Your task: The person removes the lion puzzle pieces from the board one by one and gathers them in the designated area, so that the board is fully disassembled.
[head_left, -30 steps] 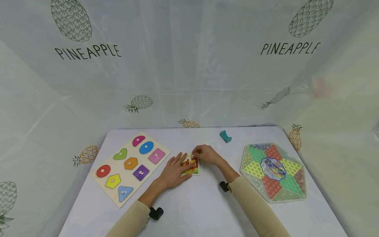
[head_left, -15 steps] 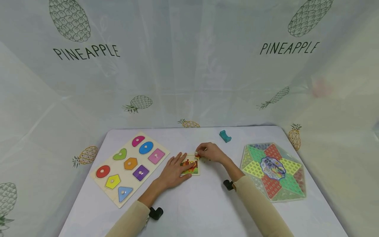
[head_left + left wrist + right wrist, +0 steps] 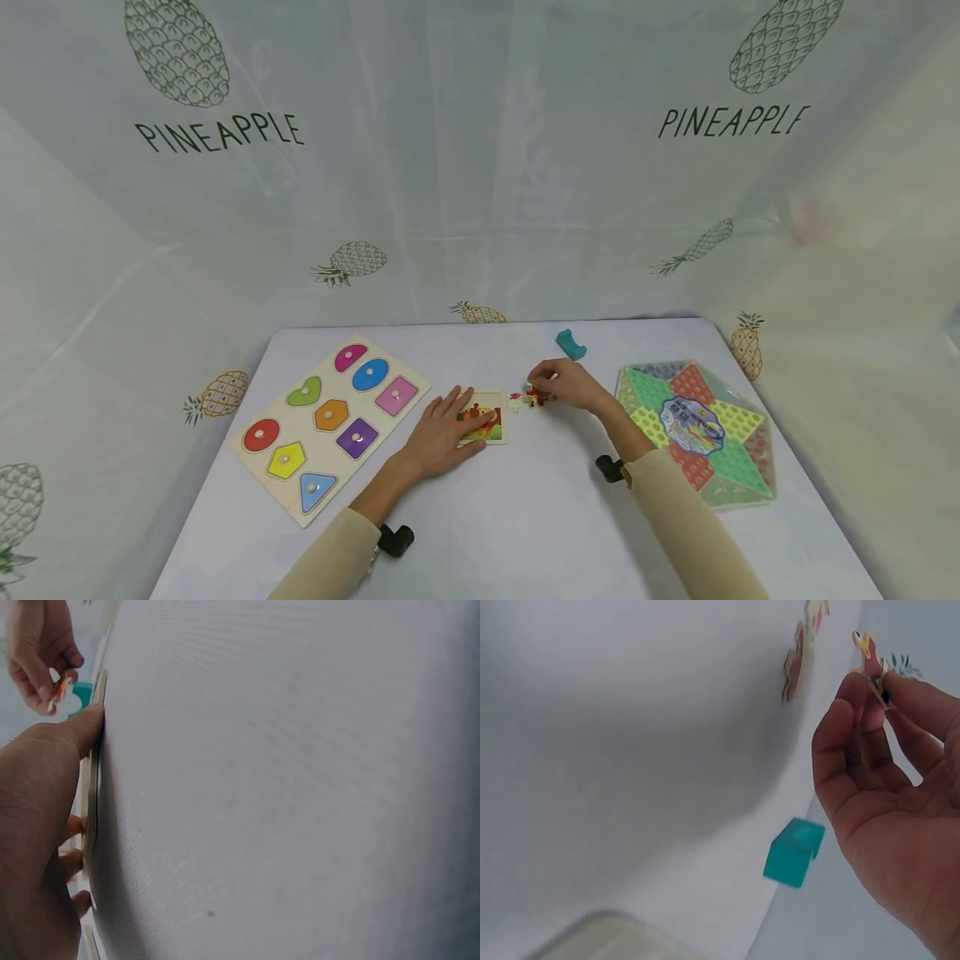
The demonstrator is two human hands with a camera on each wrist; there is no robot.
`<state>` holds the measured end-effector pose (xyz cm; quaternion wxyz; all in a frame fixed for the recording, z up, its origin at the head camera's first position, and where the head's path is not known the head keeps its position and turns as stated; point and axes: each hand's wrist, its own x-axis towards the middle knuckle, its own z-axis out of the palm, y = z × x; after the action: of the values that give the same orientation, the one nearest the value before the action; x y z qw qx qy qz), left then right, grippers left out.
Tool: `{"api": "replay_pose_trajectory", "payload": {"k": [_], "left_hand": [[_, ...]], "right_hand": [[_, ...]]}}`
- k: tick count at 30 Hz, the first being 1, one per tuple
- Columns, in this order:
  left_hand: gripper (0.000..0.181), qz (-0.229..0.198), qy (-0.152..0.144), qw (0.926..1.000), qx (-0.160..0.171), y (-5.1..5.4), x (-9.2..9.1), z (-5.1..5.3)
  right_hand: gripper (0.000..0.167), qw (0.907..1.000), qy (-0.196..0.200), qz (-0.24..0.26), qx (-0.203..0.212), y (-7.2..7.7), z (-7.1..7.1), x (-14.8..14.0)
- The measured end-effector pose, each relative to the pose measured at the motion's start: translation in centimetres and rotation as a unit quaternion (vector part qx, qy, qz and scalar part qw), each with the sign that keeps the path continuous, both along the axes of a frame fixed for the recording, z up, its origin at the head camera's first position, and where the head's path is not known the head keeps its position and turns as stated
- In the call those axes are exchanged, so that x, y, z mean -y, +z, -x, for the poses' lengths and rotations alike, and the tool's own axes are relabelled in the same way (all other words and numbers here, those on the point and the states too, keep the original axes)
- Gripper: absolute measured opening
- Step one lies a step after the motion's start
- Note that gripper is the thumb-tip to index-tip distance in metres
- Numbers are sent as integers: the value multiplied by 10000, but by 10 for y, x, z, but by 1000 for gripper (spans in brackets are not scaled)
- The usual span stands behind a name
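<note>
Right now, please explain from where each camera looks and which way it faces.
Head: worn on the head, facing forward and down at the table; left hand, right hand and both sleeves show.
Left wrist: worn there, looking across the table toward the puzzle board; left hand near, right hand beyond.
Right wrist: worn there, looking at the fingers pinching a puzzle piece; only the right hand shows.
Both wrist views share the teal block.

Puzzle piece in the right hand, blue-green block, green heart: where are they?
Puzzle piece (image 3: pixel 871 666): right wrist view, on its reddish part.
Blue-green block (image 3: pixel 787 864): right wrist view, a flat side.
Green heart (image 3: pixel 304 392): head view, its middle.
</note>
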<state>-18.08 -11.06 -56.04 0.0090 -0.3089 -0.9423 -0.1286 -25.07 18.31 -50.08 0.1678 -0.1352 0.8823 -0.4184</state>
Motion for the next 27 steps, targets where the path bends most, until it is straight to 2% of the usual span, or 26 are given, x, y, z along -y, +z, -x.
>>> {"api": "replay_pose_trajectory", "payload": {"k": [12, 17, 27], "left_hand": [[56, -13, 41, 10000, 66, -1, 0, 1], [56, -17, 30, 10000, 60, 0, 0, 0], [56, 34, 65, 9999, 99, 0, -1, 0]], "right_hand": [[16, 9989, -120, -447, -4, -8, 4, -34], [13, 9983, -251, -504, 166, -14, 6, -36], [8, 9943, -493, -933, 153, -16, 6, -30]]}}
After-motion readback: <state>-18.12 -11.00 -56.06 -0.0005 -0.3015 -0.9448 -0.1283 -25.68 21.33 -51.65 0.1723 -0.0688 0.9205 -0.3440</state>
